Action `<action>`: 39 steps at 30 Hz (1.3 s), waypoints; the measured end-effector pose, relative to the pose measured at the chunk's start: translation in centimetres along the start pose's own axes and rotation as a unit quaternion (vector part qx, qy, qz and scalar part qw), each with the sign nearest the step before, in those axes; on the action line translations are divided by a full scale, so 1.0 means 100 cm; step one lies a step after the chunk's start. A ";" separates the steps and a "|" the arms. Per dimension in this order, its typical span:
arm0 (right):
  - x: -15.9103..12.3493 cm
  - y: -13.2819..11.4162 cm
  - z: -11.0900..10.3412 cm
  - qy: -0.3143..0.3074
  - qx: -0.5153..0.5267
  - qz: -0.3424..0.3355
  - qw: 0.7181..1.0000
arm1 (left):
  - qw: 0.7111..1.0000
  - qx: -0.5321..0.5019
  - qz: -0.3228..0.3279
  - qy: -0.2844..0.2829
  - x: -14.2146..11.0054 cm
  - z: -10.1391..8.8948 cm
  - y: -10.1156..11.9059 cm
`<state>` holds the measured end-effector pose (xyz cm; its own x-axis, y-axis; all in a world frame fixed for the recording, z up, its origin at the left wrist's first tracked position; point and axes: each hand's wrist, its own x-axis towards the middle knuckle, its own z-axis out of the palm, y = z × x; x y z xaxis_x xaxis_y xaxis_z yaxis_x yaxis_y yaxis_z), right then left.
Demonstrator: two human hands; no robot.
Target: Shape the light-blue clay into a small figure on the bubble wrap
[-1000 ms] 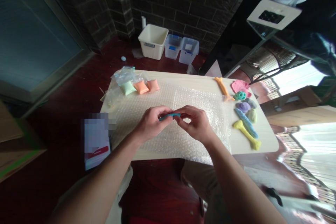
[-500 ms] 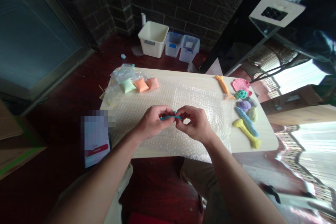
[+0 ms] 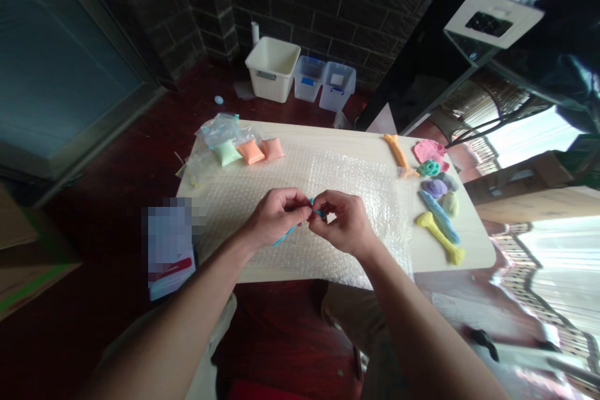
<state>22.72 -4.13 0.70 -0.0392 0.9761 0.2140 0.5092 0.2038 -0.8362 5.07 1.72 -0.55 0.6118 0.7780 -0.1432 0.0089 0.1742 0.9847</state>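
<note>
Pinched between thumb and fingers of both the left hand (image 3: 276,217) and the right hand (image 3: 341,220), a teal strip (image 3: 284,236) is held over the middle of a pale table (image 3: 471,253), one end showing toward eight o'clock beneath the left hand. The strip looks unfinished, its form between the fingertips too small to make out.

Around three o'clock, a blue roll (image 3: 439,217) and a bone-shaped yellow piece (image 3: 440,237) already have form, as do a bone-shaped orange piece (image 3: 397,151) and a flat pink piece (image 3: 429,150) toward two. A purple lump (image 3: 434,188) near them seems less worked. Between ten and eleven o'clock, green (image 3: 227,154), orange (image 3: 251,151) and salmon (image 3: 272,149) packets sit plump and apparently unopened.

Bubble wrap (image 3: 359,184) lies flat beneath the hands, apparently offering the most room toward twelve and one; whether the strip touches it cannot be told. The near edge of the table runs close at six, the wrap reaching over it toward five, while the far edge stands well apart at twelve, with a cream basket (image 3: 272,84) on the floor beyond.
</note>
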 end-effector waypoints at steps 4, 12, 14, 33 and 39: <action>0.001 0.002 -0.001 -0.001 0.081 0.028 0.996 | 0.999 -0.015 -0.011 0.028 0.000 -0.001 0.003; 0.003 0.001 -0.007 0.006 0.103 0.010 0.995 | 0.997 -0.064 -0.024 0.045 -0.001 -0.003 0.010; 0.003 -0.001 -0.007 0.020 0.063 -0.016 0.998 | 0.997 -0.059 -0.018 0.046 0.000 -0.002 0.010; 0.002 -0.003 -0.005 0.011 0.024 -0.022 0.999 | 0.994 -0.061 -0.010 0.086 0.000 0.000 0.005; 0.004 -0.005 -0.011 0.010 -0.001 -0.066 0.998 | 0.993 -0.083 -0.017 0.082 0.001 -0.001 0.003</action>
<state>23.38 -3.89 1.75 -0.0885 0.9393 0.3316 0.5033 0.3294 -0.7989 5.02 1.89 -0.28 0.4767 0.8549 -0.2046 -0.1112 0.2895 0.9507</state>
